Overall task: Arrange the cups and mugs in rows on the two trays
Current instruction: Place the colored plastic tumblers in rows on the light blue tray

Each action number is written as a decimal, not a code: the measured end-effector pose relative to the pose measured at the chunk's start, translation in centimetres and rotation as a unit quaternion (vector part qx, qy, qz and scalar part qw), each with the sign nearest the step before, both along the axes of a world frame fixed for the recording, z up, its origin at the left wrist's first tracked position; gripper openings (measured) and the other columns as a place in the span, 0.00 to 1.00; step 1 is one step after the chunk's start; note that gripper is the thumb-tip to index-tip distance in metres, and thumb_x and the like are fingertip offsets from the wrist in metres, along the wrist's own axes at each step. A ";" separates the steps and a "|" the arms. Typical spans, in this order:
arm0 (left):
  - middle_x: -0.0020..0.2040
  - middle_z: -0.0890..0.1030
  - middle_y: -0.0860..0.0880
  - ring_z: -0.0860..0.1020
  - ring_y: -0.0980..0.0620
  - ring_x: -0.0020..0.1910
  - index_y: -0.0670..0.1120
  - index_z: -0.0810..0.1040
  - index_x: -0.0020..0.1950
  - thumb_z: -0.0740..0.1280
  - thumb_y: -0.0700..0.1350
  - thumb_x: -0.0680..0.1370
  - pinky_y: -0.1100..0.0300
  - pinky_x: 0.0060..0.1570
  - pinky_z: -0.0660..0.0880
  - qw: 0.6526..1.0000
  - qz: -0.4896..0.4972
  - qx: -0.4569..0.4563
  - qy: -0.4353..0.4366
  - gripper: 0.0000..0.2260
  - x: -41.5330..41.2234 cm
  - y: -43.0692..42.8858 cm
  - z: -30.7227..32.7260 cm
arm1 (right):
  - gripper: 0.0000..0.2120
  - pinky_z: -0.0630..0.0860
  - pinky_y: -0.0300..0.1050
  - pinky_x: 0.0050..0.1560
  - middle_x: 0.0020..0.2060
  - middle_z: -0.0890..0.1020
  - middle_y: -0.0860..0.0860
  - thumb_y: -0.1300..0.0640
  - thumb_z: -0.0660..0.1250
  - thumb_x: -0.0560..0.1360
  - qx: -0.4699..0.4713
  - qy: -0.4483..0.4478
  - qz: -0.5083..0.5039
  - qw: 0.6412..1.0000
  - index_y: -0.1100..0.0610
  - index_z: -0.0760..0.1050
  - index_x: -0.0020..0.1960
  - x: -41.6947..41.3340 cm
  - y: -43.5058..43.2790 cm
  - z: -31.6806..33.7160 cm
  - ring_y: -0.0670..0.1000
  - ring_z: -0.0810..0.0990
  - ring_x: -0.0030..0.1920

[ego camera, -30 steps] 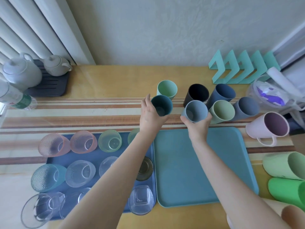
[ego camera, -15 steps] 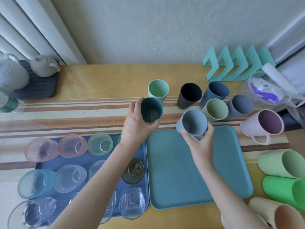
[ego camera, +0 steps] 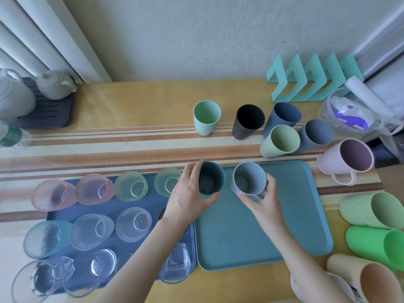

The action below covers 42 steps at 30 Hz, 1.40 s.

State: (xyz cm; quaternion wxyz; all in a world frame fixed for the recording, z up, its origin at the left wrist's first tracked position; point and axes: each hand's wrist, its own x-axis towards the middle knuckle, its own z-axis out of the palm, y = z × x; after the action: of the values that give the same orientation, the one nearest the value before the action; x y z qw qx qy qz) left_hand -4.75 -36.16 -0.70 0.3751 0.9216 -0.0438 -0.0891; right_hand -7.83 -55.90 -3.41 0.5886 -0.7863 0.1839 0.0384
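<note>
1. Our left hand (ego camera: 190, 194) holds the dark cup (ego camera: 211, 178) near the middle of the frame, at the top left corner of the teal tray (ego camera: 262, 232).
2. Our right hand (ego camera: 265, 201) holds the grey cup (ego camera: 249, 178) just beside it, over the tray's top edge.
3. We cannot tell if the two cups touch the tray.
4. The blue tray (ego camera: 109, 209) at the lower left is full of glasses (ego camera: 131, 185).
5. More cups (ego camera: 206, 120) stand at the upper right.
</note>
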 end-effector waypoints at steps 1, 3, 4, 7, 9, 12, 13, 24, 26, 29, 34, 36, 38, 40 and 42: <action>0.64 0.69 0.52 0.72 0.53 0.60 0.49 0.61 0.72 0.72 0.51 0.67 0.67 0.51 0.68 1.000 0.000 -0.002 -0.002 0.36 0.0 0.0 -0.1 | 0.32 0.74 0.36 0.57 0.60 0.73 0.45 0.59 0.76 0.65 -0.006 -0.001 0.006 1.000 0.48 0.63 0.63 0.0 -0.1 -0.1 0.39 0.74 0.58; 0.65 0.68 0.53 0.72 0.53 0.61 0.50 0.60 0.73 0.73 0.51 0.67 0.66 0.51 0.70 1.000 0.000 -0.010 0.001 0.37 -0.1 -0.1 -0.2 | 0.34 0.74 0.34 0.57 0.61 0.73 0.44 0.60 0.77 0.65 -0.012 -0.002 0.015 1.000 0.48 0.62 0.64 0.0 -0.4 -0.4 0.40 0.74 0.60; 0.66 0.67 0.53 0.71 0.53 0.62 0.50 0.59 0.73 0.73 0.51 0.67 0.65 0.51 0.70 1.000 0.001 -0.014 0.004 0.38 -0.2 -0.1 -0.2 | 0.36 0.74 0.32 0.56 0.62 0.72 0.44 0.60 0.77 0.65 -0.012 -0.001 0.019 1.000 0.48 0.61 0.66 0.0 -0.6 -0.5 0.41 0.73 0.61; 0.67 0.66 0.52 0.69 0.53 0.65 0.49 0.56 0.74 0.75 0.50 0.66 0.64 0.54 0.70 1.000 0.008 -0.027 0.012 0.42 -0.5 -0.4 -0.5 | 0.43 0.74 0.33 0.56 0.66 0.68 0.38 0.60 0.77 0.64 0.000 0.006 0.031 1.000 0.45 0.56 0.71 0.1 -0.8 -0.5 0.41 0.70 0.64; 0.67 0.67 0.51 0.69 0.52 0.64 0.48 0.57 0.74 0.75 0.47 0.65 0.64 0.54 0.70 0.999 0.015 -0.027 0.007 0.42 -0.5 -0.5 -0.8 | 0.44 0.74 0.34 0.56 0.63 0.66 0.28 0.61 0.77 0.64 0.007 0.005 0.035 0.999 0.43 0.56 0.71 0.3 -0.7 -0.3 0.37 0.70 0.62; 0.65 0.68 0.51 0.71 0.51 0.62 0.49 0.59 0.73 0.75 0.44 0.66 0.64 0.51 0.70 0.999 0.028 -0.028 0.001 0.40 -0.4 -0.6 -1.3 | 0.40 0.74 0.31 0.53 0.59 0.68 0.27 0.64 0.76 0.65 0.005 -0.001 0.039 0.999 0.46 0.59 0.69 0.8 -0.6 -0.1 0.34 0.71 0.59; 0.65 0.68 0.51 0.71 0.51 0.62 0.49 0.59 0.72 0.75 0.43 0.66 0.64 0.51 0.70 0.999 0.030 -0.028 0.001 0.39 -0.4 -0.6 -1.3 | 0.39 0.74 0.30 0.52 0.58 0.70 0.28 0.64 0.76 0.65 0.003 -0.003 0.041 0.999 0.47 0.60 0.68 1.0 -0.6 0.0 0.34 0.72 0.57; 0.64 0.68 0.51 0.71 0.50 0.61 0.50 0.60 0.71 0.75 0.43 0.66 0.60 0.49 0.73 0.998 0.053 -0.024 0.001 0.38 -0.5 -1.1 -1.4 | 0.36 0.72 0.26 0.47 0.59 0.71 0.36 0.65 0.76 0.65 0.004 -0.017 0.057 0.998 0.51 0.62 0.67 1.7 -0.5 0.2 0.32 0.72 0.56; 0.63 0.68 0.51 0.71 0.50 0.61 0.50 0.60 0.71 0.75 0.43 0.66 0.60 0.49 0.73 0.998 0.054 -0.024 0.001 0.38 -0.4 -1.2 -1.4 | 0.36 0.73 0.27 0.48 0.60 0.71 0.37 0.64 0.76 0.66 0.002 -0.017 0.062 0.998 0.51 0.62 0.67 1.7 -0.6 0.3 0.33 0.72 0.56; 0.63 0.68 0.52 0.71 0.50 0.61 0.50 0.60 0.71 0.75 0.43 0.66 0.60 0.49 0.73 0.998 0.056 -0.027 0.003 0.37 -0.5 -1.2 -1.4 | 0.36 0.73 0.28 0.48 0.60 0.72 0.38 0.65 0.75 0.66 0.007 -0.016 0.072 0.997 0.50 0.62 0.67 1.8 -0.8 0.3 0.35 0.73 0.56; 0.63 0.68 0.52 0.71 0.51 0.61 0.50 0.60 0.70 0.75 0.42 0.66 0.62 0.49 0.71 0.998 0.063 -0.028 -0.003 0.37 -0.6 -1.3 -1.6 | 0.35 0.72 0.27 0.48 0.60 0.72 0.38 0.66 0.75 0.66 0.014 -0.020 0.079 0.997 0.49 0.63 0.66 1.9 -0.9 0.4 0.35 0.73 0.56; 0.63 0.68 0.52 0.71 0.50 0.61 0.50 0.60 0.70 0.75 0.41 0.66 0.63 0.48 0.70 0.998 0.064 -0.024 -0.006 0.37 -0.5 -1.4 -1.7 | 0.35 0.73 0.28 0.49 0.59 0.71 0.35 0.65 0.75 0.66 0.013 -0.019 0.081 0.996 0.48 0.63 0.66 2.0 -0.9 0.4 0.35 0.73 0.57; 0.63 0.69 0.51 0.71 0.50 0.61 0.50 0.60 0.70 0.75 0.41 0.66 0.63 0.47 0.71 0.998 0.065 -0.020 -0.009 0.37 -0.4 -1.5 -1.8 | 0.35 0.72 0.27 0.49 0.59 0.71 0.34 0.65 0.76 0.66 0.012 -0.022 0.084 0.996 0.49 0.62 0.66 2.2 -0.9 0.5 0.34 0.72 0.56; 0.63 0.69 0.51 0.71 0.50 0.61 0.49 0.60 0.70 0.74 0.41 0.66 0.61 0.47 0.72 0.998 0.065 -0.016 -0.010 0.37 -0.3 -1.5 -1.9 | 0.35 0.70 0.25 0.48 0.59 0.71 0.36 0.66 0.75 0.66 0.013 -0.027 0.088 0.996 0.52 0.62 0.66 2.4 -0.8 0.5 0.32 0.72 0.55; 0.63 0.69 0.51 0.71 0.50 0.61 0.49 0.60 0.70 0.74 0.41 0.66 0.60 0.47 0.72 0.998 0.065 -0.014 -0.012 0.37 -0.3 -1.4 -1.9 | 0.35 0.69 0.23 0.47 0.60 0.71 0.38 0.67 0.75 0.66 0.020 -0.030 0.088 0.995 0.53 0.63 0.66 2.6 -0.9 0.5 0.31 0.72 0.55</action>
State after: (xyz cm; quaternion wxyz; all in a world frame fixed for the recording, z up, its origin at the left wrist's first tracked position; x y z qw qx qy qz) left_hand -5.06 -37.60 -2.57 0.3927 0.9181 0.0107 -0.0529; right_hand -5.27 -56.78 -2.92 0.6034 -0.7886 0.0952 0.0705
